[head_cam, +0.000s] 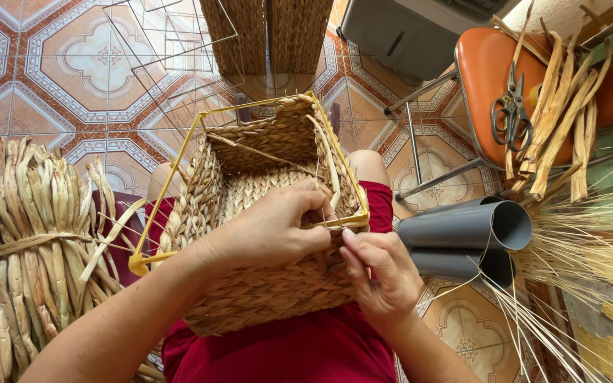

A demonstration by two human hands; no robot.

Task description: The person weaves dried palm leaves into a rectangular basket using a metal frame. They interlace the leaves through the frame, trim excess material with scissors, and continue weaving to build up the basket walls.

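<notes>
While a half-woven straw basket [264, 234] on a yellow wire frame [179, 152] fills the frame's centre, the left hand [278, 230] and right hand [381, 273] pinch one strand [329, 227] at its rim, best pulled snug against the wire.

Single head-worn view, looking steeply down onto lap and tiled floor [72, 64], close above both hands at frame centre. Orange chair [484, 78] at upper right, bundled dried leaves [30, 234] at left edge.
</notes>
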